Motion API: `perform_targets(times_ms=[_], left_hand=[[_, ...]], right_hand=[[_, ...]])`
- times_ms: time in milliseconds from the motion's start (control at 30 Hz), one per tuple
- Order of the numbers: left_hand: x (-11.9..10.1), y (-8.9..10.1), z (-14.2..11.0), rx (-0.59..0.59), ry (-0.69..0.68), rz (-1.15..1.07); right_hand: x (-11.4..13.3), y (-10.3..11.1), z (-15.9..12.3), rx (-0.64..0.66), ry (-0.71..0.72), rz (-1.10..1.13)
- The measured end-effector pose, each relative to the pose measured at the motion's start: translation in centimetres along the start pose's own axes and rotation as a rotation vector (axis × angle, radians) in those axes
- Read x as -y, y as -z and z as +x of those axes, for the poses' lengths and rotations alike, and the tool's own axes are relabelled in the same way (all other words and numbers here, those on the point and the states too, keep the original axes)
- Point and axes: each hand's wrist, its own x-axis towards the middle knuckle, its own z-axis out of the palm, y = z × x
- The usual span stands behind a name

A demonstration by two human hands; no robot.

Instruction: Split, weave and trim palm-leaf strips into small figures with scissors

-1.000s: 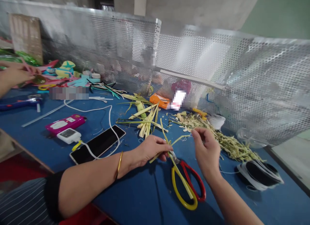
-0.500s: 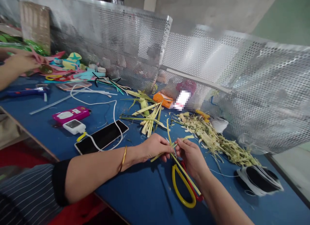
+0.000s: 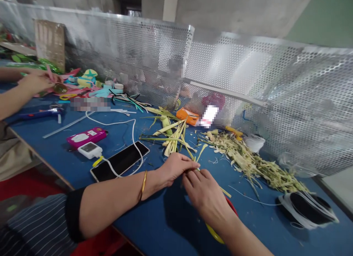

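My left hand (image 3: 176, 168) is closed in a pinch on pale green plant-leaf strips (image 3: 203, 151) above the blue table. Against it, my right hand (image 3: 205, 195) has its fingers curled over the same strips from the near side, back of the hand up. Two strip ends stick up beyond the fingers, and one comes out to the right of my right hand; the crossing itself is hidden. Under my right hand and forearm lie scissors with a yellow handle (image 3: 214, 234) and a red handle (image 3: 232, 206), mostly covered. Cut leaf strips (image 3: 174, 138) lie just beyond my hands.
A heap of shredded leaf scraps (image 3: 248, 162) and a thread-wound black object (image 3: 307, 210) lie right. Left are a phone (image 3: 121, 161), white cable (image 3: 134, 127) and magenta device (image 3: 86, 137). Perforated metal panels (image 3: 228, 72) stand behind; another person's hand (image 3: 38, 81) works far left.
My right hand has turned over, its back now upward, and come closer to my left hand over the strips. It now covers more of the scissors. The view has shifted slightly.
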Motion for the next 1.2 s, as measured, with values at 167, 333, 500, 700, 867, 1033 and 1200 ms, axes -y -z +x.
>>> perform_targets(times_ms=[167,333,500,700,867,1033,1200], left_hand=[[-0.8,0.4,0.0,0.128,0.024,0.008],[-1.7,0.5,-0.1,0.137,0.03,-0.028],[-2.0,0.2,-0.4,0.054,0.043,-0.02],[-2.3,-0.1,-0.8,-0.005,0.054,-0.039],[-2.5,0.3,-0.5,0.028,0.011,-0.064],[-2.9,0.6,-0.2,0.067,0.026,-0.095],[-2.6,0.5,-0.1,0.069,0.032,-0.045]], right_hand=[[-0.4,-1.1,-0.7,-0.094,-0.086,0.076],[-0.7,-0.9,-0.9,-0.203,-0.144,0.155],[0.5,-0.3,-0.8,-0.238,-0.078,0.268],[1.0,1.2,-0.5,-0.241,0.037,0.356],[-0.9,1.4,-0.8,-0.23,0.009,0.221],[-3.0,0.5,-1.2,-0.126,-0.393,0.018],[-2.9,-0.4,-1.3,-0.065,-0.463,0.147]])
